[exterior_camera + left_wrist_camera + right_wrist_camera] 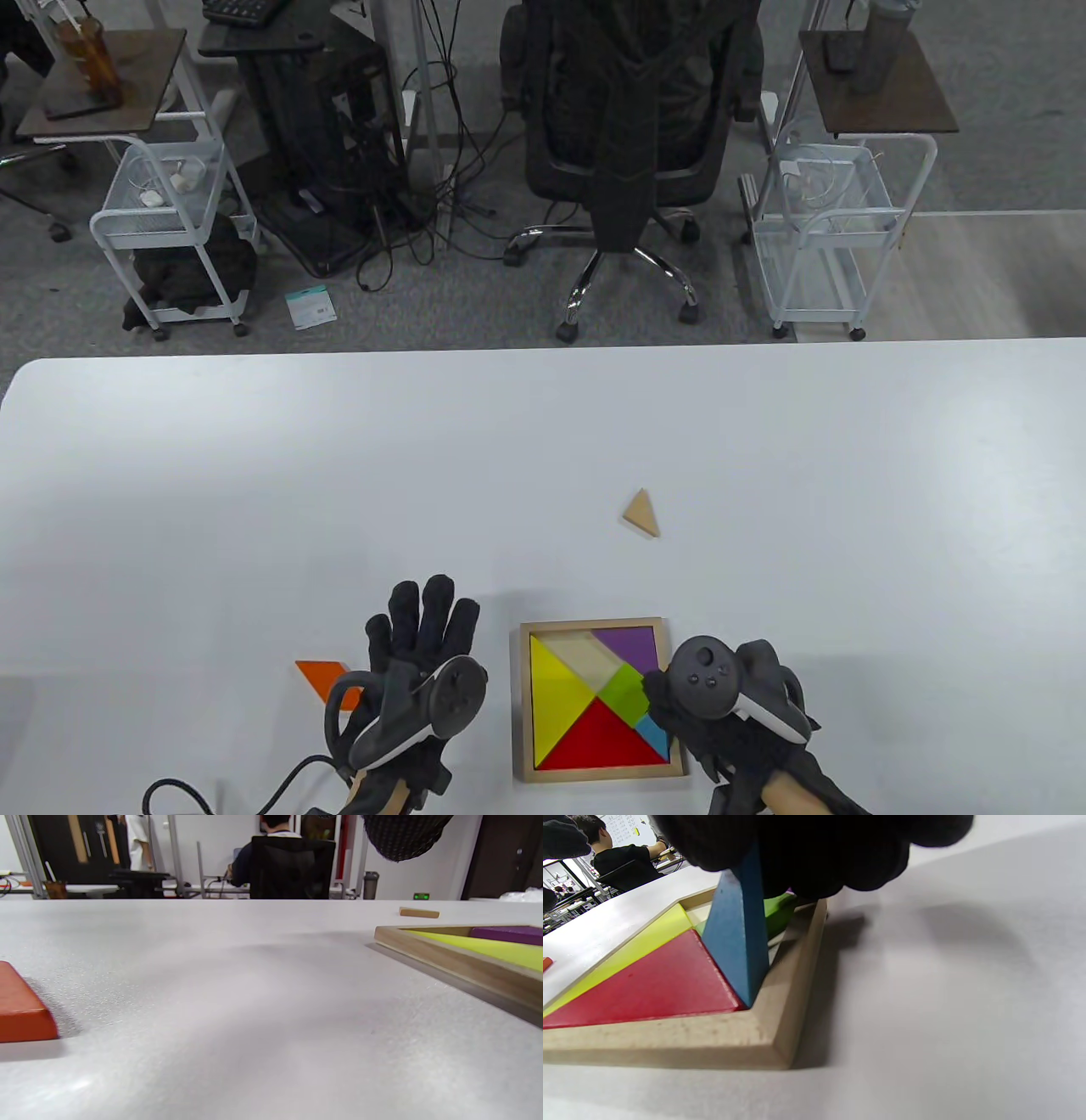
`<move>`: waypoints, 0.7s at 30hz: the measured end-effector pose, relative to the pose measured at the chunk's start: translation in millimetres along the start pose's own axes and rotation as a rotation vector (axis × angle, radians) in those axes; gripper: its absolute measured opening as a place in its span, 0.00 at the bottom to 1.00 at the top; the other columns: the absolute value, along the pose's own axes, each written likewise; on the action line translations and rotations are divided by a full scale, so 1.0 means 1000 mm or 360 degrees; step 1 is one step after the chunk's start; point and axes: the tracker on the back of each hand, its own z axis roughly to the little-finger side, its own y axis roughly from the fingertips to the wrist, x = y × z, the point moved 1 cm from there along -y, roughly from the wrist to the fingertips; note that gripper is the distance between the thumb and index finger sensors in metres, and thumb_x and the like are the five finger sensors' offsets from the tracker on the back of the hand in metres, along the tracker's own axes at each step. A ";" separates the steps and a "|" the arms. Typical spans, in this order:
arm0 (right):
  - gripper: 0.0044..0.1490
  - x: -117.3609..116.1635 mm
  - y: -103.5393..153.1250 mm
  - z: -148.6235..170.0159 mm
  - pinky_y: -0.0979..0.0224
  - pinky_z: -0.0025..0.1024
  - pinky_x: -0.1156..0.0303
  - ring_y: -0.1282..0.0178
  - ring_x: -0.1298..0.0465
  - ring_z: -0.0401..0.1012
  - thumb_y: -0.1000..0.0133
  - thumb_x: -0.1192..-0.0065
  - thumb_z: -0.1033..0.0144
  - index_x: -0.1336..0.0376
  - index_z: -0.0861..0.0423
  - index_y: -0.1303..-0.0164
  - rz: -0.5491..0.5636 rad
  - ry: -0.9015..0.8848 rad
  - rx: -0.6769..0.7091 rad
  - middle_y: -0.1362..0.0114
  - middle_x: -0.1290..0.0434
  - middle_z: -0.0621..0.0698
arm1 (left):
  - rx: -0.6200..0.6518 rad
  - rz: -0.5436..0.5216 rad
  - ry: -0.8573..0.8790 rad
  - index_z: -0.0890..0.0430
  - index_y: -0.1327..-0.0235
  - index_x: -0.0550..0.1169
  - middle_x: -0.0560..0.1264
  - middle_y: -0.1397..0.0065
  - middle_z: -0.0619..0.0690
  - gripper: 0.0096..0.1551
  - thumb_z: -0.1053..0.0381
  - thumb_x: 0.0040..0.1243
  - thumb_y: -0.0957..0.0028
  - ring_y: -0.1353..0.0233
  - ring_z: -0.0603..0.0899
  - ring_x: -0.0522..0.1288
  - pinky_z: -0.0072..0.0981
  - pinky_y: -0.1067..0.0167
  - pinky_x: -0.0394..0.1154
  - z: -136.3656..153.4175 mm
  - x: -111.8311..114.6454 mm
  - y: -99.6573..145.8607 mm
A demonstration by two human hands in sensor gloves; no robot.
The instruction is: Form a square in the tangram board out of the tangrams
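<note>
We see the right hand (730, 705) pinching a blue triangle (738, 942), tilted into the tangram board's (599, 771) right corner beside the red piece (594, 737). Left of the board, the left hand (416, 671) lies flat, fingers spread, holding nothing, beside an orange piece (318, 675). Beyond the board lies a tan triangle (641, 514) on the bench (254, 492).

One tangram board (601, 772) is holding five coloured pieces. Two loose pieces are lying outside it: one orange (321, 677), one tan (642, 514). Two gloved hands are showing.

Black knit gloves (422, 629), dark trackers (709, 677), trailing black cable (212, 794).
</note>
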 end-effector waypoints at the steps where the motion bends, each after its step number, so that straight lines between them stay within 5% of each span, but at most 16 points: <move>1: 0.32 0.000 0.001 -0.001 0.43 0.37 0.31 0.39 0.32 0.52 0.50 0.42 0.57 0.35 0.49 0.35 0.0011 0.0018 -0.0002 0.30 0.33 0.56 | -0.0001 0.0005 0.0007 0.51 0.18 0.48 0.34 0.16 0.61 0.43 0.38 0.49 0.40 0.19 0.76 0.38 0.75 0.26 0.48 0.000 0.001 0.000; 21: 0.45 -0.008 0.009 -0.012 0.26 0.36 0.41 0.23 0.47 0.49 0.55 0.38 0.50 0.49 0.40 0.26 0.0173 0.0414 -0.0126 0.19 0.53 0.49 | -0.0050 0.0057 0.0051 0.50 0.19 0.44 0.30 0.18 0.61 0.44 0.38 0.48 0.39 0.20 0.75 0.34 0.76 0.27 0.44 0.007 0.001 0.000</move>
